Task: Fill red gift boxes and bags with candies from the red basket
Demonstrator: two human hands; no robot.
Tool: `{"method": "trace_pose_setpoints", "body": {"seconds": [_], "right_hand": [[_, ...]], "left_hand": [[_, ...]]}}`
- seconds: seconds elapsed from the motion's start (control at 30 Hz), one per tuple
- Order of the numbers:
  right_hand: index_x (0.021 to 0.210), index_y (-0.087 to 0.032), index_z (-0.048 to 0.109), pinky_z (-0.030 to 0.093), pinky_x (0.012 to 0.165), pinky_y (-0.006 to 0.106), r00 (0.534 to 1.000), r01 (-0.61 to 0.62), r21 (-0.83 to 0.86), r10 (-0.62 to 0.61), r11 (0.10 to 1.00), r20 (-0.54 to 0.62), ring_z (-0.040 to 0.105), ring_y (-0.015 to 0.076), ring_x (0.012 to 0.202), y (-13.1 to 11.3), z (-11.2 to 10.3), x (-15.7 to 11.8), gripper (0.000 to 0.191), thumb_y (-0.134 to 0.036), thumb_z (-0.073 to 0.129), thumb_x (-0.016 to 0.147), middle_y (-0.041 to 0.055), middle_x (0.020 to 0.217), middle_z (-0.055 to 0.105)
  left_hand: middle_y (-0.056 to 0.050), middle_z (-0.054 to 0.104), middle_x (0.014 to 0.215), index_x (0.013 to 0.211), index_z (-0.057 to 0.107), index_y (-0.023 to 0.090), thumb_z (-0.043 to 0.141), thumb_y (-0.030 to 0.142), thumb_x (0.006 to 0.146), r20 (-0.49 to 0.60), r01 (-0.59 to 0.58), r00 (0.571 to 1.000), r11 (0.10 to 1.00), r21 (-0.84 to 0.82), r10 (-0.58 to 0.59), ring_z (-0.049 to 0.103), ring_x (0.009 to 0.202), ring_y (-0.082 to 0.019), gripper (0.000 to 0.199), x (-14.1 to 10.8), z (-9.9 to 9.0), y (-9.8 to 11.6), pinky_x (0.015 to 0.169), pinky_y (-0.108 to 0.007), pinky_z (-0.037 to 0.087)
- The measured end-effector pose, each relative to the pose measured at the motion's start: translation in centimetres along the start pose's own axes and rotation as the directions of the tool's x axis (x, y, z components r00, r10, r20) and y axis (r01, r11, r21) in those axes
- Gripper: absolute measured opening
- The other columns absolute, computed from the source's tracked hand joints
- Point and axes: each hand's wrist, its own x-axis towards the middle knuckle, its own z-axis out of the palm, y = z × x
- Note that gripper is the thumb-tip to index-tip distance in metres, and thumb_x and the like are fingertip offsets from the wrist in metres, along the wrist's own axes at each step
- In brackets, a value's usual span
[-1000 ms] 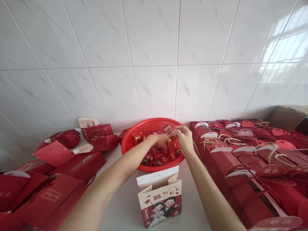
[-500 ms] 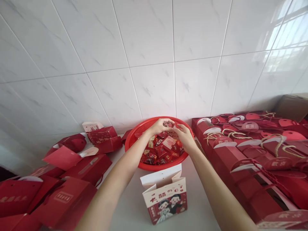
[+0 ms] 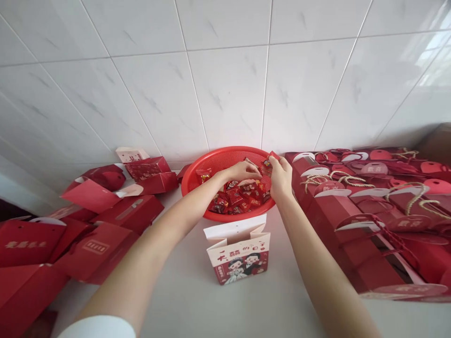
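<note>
A red plastic basket (image 3: pixel 192 171) full of wrapped candies (image 3: pixel 243 195) stands against the wall. My left hand (image 3: pixel 243 172) is over the candies inside it, fingers bent together around a small dark-wrapped candy (image 3: pixel 252 163). Held at the basket's right rim, my right hand (image 3: pixel 281 178) is closed on wrapped candies, and a red wrapper (image 3: pixel 273 155) sticks out above its fingers. Between my forearms, just in front of the basket, a small cream and red gift box (image 3: pixel 239 260) stands upright with its top flaps open; it has a cartoon couple on its front.
Red gift boxes (image 3: pixel 338 225) with rope handles stand in packed rows on the right. More red boxes (image 3: pixel 130 211) lie in a loose pile on the left. A tiled wall (image 3: pixel 229 98) rises behind the white tabletop (image 3: pixel 225 310). A brown carton (image 3: pixel 437 148) is at the far right.
My hands have come apart; the right moved to the basket's right rim with candies, while the left stayed low over the candies. The pink-white packet on top is out of sight. The view tilted downward.
</note>
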Motion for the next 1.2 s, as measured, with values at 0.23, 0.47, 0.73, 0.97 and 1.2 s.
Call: {"method": "trace_pose_setpoints", "body": {"seconds": [0.23,0.47,0.73,0.97,1.2], "right_hand": [[0.075,-0.022,0.055,0.046,0.058,0.024,1.0,-0.007,0.03,0.006,1.0,0.01,0.051,0.0106,0.06,-0.2,0.0,0.0,0.014,-0.03,0.065,0.079,-0.0057,0.067,0.055],[0.071,-0.022,0.055,0.048,0.059,0.026,1.0,-0.001,0.041,0.0,0.999,0.028,0.051,0.0113,0.058,-0.1,0.0,0.0,0.018,-0.033,0.068,0.078,-0.0056,0.065,0.054],[0.068,-0.021,0.058,0.051,0.06,0.025,0.995,-0.099,0.153,0.094,0.983,0.035,0.053,0.0106,0.056,-1.0,0.4,-0.6,0.011,-0.028,0.066,0.073,-0.0051,0.065,0.059],[0.068,-0.022,0.058,0.051,0.061,0.026,0.995,-0.095,0.145,0.089,0.985,0.046,0.055,0.0122,0.059,-1.0,0.2,-0.7,0.018,-0.034,0.072,0.069,-0.0038,0.066,0.061],[0.068,-0.022,0.058,0.055,0.066,0.029,0.992,-0.105,0.126,0.096,0.986,0.079,0.059,0.0138,0.062,-0.9,0.2,-0.6,0.019,-0.036,0.071,0.067,-0.0036,0.068,0.061]], "left_hand": [[-0.001,0.076,0.095,0.101,0.078,0.02,0.066,0.013,0.078,0.207,-0.21,0.968,0.903,0.375,0.139,0.067,0.089,-0.018,0.027,1.3,3.3,-0.3,0.082,-0.023,0.047],[0.002,0.076,0.088,0.09,0.075,0.019,0.065,0.009,0.071,0.289,-0.163,0.954,0.947,0.278,0.08,0.065,0.079,-0.016,0.024,0.9,3.7,-0.1,0.076,-0.021,0.047],[0.003,0.074,0.078,0.081,0.076,0.021,0.074,0.015,0.066,0.274,0.035,0.952,0.942,0.335,-0.133,0.062,0.073,-0.017,0.017,0.2,3.4,0.2,0.071,-0.024,0.044],[0.002,0.069,0.077,0.081,0.076,0.022,0.078,0.03,0.065,0.153,0.152,0.963,0.916,0.371,-0.222,0.06,0.074,-0.018,0.018,-0.7,-0.1,1.7,0.067,-0.027,0.041],[0.003,0.054,0.059,0.068,0.071,0.019,0.078,0.051,0.069,0.034,0.136,0.989,0.977,0.166,-0.144,0.046,0.057,-0.013,0.033,-1.8,-2.4,1.2,0.055,-0.028,0.029]]}}
